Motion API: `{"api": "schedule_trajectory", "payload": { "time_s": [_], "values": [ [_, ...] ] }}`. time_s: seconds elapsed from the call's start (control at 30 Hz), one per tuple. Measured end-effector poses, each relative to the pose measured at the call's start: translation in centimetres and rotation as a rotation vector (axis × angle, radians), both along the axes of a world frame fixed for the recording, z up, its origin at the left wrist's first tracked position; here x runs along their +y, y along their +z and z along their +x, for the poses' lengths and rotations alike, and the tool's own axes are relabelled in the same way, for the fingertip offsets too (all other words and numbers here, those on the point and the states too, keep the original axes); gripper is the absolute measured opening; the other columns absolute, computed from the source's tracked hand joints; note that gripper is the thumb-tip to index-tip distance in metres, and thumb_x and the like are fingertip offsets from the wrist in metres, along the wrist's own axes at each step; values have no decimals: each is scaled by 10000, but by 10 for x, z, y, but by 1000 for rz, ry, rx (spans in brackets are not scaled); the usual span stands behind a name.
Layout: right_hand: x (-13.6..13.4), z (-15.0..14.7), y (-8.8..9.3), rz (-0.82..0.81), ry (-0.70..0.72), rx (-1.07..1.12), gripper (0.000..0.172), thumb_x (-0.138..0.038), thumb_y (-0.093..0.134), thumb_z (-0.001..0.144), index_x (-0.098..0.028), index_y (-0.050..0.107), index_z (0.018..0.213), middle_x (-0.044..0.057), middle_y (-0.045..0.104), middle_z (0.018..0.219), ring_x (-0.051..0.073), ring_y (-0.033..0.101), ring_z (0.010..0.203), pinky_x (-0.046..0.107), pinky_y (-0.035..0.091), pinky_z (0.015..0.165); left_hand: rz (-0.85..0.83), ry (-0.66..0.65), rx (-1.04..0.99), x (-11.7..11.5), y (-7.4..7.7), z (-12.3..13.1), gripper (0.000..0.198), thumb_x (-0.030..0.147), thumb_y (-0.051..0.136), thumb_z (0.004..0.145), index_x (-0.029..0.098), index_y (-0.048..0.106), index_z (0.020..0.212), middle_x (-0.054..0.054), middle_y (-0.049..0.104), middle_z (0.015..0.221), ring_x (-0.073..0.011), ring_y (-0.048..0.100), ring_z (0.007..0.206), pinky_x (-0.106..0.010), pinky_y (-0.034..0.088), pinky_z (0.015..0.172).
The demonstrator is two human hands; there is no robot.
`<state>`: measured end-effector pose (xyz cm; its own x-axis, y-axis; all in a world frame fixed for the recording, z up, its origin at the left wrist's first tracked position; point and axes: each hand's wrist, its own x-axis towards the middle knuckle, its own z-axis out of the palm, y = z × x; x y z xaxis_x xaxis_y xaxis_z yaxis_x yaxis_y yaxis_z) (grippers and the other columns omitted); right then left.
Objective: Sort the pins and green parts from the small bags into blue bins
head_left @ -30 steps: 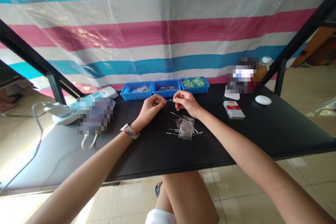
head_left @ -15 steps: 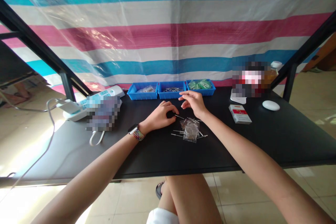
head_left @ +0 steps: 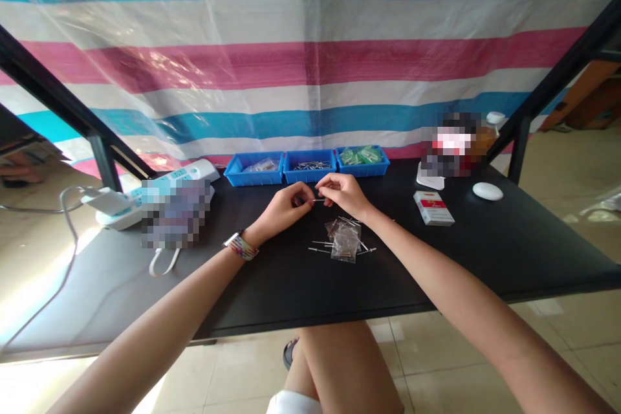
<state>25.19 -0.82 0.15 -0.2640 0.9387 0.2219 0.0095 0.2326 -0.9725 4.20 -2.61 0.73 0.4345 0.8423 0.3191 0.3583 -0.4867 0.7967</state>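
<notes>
Over the black table, my left hand [head_left: 291, 204] pinches a thin silvery blind rivet [head_left: 319, 200] between thumb and forefinger. My right hand [head_left: 345, 195] meets it from the other side, with bent fingers closed at the rivet's far end; the exact contact is partly hidden. Nearer to me, several loose blind rivets [head_left: 317, 250] lie around and under small clear plastic bags [head_left: 345, 243]. Behind my hands stands a blue bin [head_left: 310, 174] of similar metal pieces. The blue bin on its left [head_left: 253, 177] holds clear bags, and the right one [head_left: 363, 170] holds green packets.
On the left are a power strip [head_left: 194, 172] with plugged-in cables and a blurred-out object [head_left: 182, 213]. To the right lie a red-and-white box [head_left: 434, 209], a white oval object [head_left: 488, 191] and a capped bottle [head_left: 492, 131]. A striped sheet [head_left: 310, 65] hangs behind.
My left hand has lifted a rivet off the table by the pile and moved it slightly away from me. The fingers of my right hand have come down and closed in beside it.
</notes>
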Motion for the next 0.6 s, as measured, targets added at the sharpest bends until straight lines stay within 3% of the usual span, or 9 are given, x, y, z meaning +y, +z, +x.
{"api": "schedule_trajectory", "payload": {
  "time_s": [0.17,0.3,0.47,0.6],
  "values": [
    [-4,-5,-1,69,45,-22,151,-329,772,788,-191,727,830,24,741,772,169,701,681,283,578,651,-209,45,-292,5,2,1,263,404,799,832,178,691,913,-37,719,873,-181,680,823,-308,532,780],
    [-7,-7,2,184,2,-49,150,-332,774,815,-198,713,839,24,739,803,168,696,732,288,562,720,-337,62,-441,3,3,3,315,397,856,789,171,718,959,-49,737,887,-187,705,832,-322,572,797],
    [-13,-9,7,222,-11,-74,185,-340,795,801,-200,682,845,-1,690,750,148,644,672,257,512,635,-474,39,-608,1,5,4,353,337,898,759,176,724,1021,-16,716,898,-159,712,845,-304,589,827],
    [-14,-9,8,129,18,-25,186,-365,719,853,-187,667,836,-7,667,740,132,627,597,243,505,558,-381,40,-562,3,4,3,418,343,921,750,174,723,1076,2,696,833,-147,690,773,-265,549,728]
  ]
}}
